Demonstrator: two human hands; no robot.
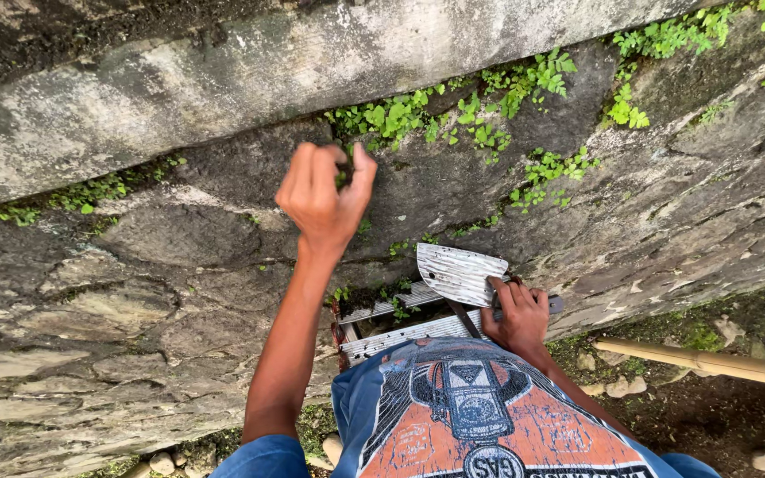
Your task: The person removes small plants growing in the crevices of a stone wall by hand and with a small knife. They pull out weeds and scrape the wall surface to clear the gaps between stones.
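Gripping trowel point(459, 273) (weeds point(400, 115) nearby)

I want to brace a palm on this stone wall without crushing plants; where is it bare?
Bare stone lies left of the left hand, between the two weed-lined cracks, and on the pale ledge above. Crowded: the small green plants fill the crack right of that hand, and the right hand with its flat metal blade occupies the ladder top.

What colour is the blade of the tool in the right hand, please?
Silvery grey metal with dull streaks on the blade, head view.
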